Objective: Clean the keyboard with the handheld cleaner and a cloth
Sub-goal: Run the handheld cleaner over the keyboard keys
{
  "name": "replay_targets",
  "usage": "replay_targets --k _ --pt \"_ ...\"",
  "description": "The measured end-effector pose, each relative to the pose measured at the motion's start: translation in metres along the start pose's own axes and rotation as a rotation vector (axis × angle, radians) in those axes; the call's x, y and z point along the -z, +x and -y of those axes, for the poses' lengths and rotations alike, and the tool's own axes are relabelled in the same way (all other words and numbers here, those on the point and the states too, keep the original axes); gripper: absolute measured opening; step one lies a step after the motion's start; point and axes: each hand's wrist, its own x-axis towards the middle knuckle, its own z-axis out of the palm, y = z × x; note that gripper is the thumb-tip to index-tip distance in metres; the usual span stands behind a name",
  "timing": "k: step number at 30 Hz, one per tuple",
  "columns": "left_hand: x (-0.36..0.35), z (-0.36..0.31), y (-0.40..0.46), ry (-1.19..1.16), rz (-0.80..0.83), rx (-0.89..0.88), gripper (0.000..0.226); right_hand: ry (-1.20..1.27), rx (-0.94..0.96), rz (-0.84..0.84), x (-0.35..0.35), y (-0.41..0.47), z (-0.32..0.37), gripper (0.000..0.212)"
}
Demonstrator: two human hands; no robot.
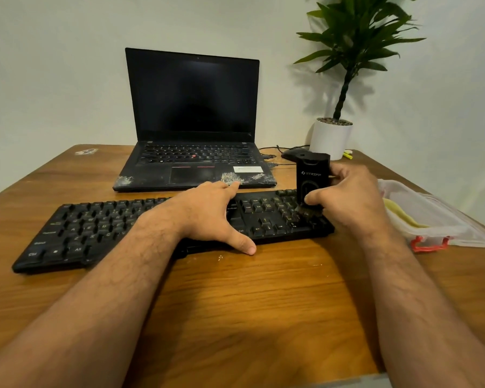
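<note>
Keyboard [123,228]: black, full-size, lying flat across the centre of the frame on the wooden table [263,303], just in front of the open laptop [193,121].

Handheld cleaner [312,177]: black, upright, centre right; its brush end touches the keys at the keyboard's right end. The right hand [350,200] grips it, fingers and thumb curled round the body.

Left hand [210,211]: spread, fingers straight, pressing on the keyboard's middle; thumb tip on the table at the near edge.

Right edge: a clear plastic bag [431,214] holding a yellow cloth [403,217]. Upper right: a potted plant [347,65], with a mouse [291,152] beside the pot.
</note>
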Motion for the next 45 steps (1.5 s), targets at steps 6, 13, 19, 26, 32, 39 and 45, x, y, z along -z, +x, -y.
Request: replay_targets --k 6,13,19,26,32,39,45 --pt "0.0 0.0 -0.001 -0.012 0.006 0.002 0.149 0.051 0.035 0.223 0.001 -0.003 0.001 0.043" --pt "0.0 -0.001 0.0 -0.006 -0.005 -0.001 0.141 -0.011 0.048 0.085 -0.002 0.003 0.003 0.05" --pt "-0.001 -0.001 -0.002 0.002 -0.016 -0.014 0.142 0.016 0.019 0.025 -0.016 0.012 0.001 0.042" --pt "-0.001 -0.002 -0.002 0.003 -0.008 -0.019 0.143 -0.06 0.119 -0.012 -0.029 0.018 0.003 0.049" --pt "0.0 -0.002 -0.002 0.001 -0.005 -0.019 0.144 -0.11 0.144 -0.131 -0.031 0.026 -0.003 0.051" --pt "0.001 -0.002 -0.002 0.009 -0.001 -0.019 0.142 -0.072 0.081 -0.126 -0.033 0.03 -0.005 0.047" --pt "0.0 0.002 -0.005 -0.042 -0.035 -0.028 0.147 0.125 0.061 -0.098 -0.034 0.025 -0.004 0.073"
